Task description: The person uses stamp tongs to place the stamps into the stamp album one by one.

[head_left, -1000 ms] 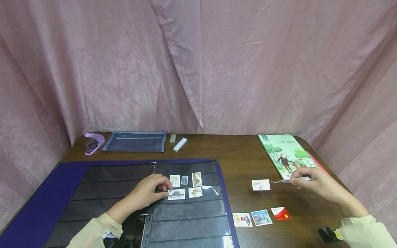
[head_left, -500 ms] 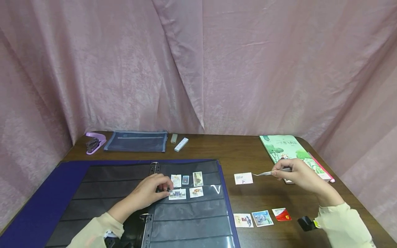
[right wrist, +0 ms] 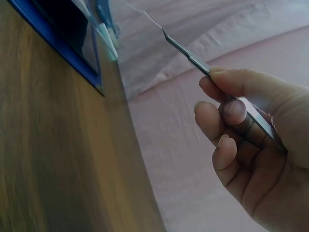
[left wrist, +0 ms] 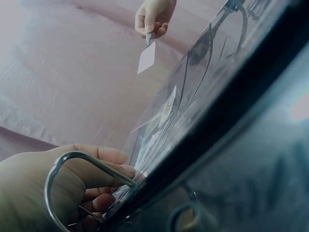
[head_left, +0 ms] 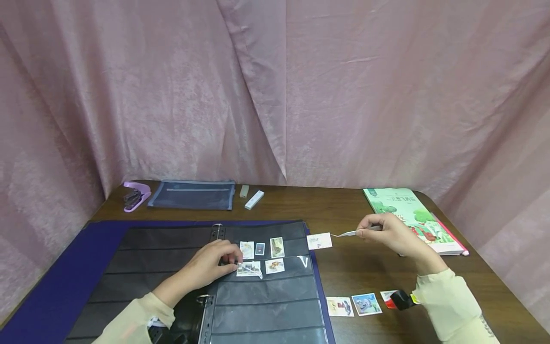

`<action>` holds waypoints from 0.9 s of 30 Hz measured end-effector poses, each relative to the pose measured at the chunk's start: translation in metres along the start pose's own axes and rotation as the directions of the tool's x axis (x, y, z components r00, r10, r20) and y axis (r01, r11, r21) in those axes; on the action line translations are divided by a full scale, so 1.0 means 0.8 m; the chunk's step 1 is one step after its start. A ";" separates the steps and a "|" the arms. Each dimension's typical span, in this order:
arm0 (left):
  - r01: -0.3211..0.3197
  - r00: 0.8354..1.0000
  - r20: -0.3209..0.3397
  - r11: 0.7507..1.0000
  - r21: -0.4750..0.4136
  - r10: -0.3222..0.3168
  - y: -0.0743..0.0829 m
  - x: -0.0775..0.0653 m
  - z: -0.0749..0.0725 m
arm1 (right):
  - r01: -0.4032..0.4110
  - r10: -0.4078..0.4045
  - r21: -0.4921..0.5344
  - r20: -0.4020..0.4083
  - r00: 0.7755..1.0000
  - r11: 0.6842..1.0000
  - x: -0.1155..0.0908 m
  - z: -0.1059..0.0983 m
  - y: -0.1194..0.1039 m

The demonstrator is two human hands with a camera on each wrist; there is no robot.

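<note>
Silvery tweezers (right wrist: pixel 188 54) are resting in the right hand's (head_left: pixel 393 234) pinching grip, their tips holding a whitish stamp (head_left: pixel 320 241) by its edge — it is hovering at the right border of an open album (head_left: pixel 266 313). The left hand (head_left: pixel 210 265) is pinching clear film (head_left: pixel 260 274) beside five pocketed stamps (head_left: pixel 277 247), while three others (head_left: pixel 367 304) are lying on the worktop (head_left: pixel 343 272), one partly hiding behind a black wrist device (head_left: pixel 402 300).

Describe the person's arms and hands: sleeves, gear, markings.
Left sleeve and right sleeve: pale yellow, loose; small unreadable dark marks on the right. Left hand and right hand: ungloved. Right wrist device: blocky, black, yellow-green strip. Left wrist device: black, partly cut off.
</note>
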State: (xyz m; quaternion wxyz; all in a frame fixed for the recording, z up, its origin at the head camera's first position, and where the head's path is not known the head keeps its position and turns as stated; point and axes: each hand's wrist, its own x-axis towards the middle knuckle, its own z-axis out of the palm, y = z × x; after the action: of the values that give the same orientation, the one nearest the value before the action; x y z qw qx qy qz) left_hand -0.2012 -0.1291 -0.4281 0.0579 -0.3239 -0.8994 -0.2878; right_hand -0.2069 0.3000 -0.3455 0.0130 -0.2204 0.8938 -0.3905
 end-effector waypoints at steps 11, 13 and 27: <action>0.000 1.000 -0.002 1.000 -0.015 0.000 0.003 -0.001 -0.002 | 0.044 -0.046 0.023 0.071 0.996 0.999 0.036 0.021 0.002; -0.001 1.000 -0.006 1.000 -0.014 0.001 0.003 -0.002 -0.002 | 0.039 -0.042 0.032 0.093 0.995 0.999 0.041 0.024 0.002; 0.005 1.000 0.014 1.000 -0.018 -0.005 0.001 -0.002 -0.001 | 0.023 -0.036 0.063 0.215 0.976 0.998 0.064 0.037 0.005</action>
State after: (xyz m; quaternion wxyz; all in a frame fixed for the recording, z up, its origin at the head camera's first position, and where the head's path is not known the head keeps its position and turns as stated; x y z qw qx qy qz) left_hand -0.1996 -0.1299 -0.4274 0.0482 -0.3241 -0.8979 -0.2938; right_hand -0.2489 0.2614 -0.3613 0.1110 -0.2741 0.8716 -0.3909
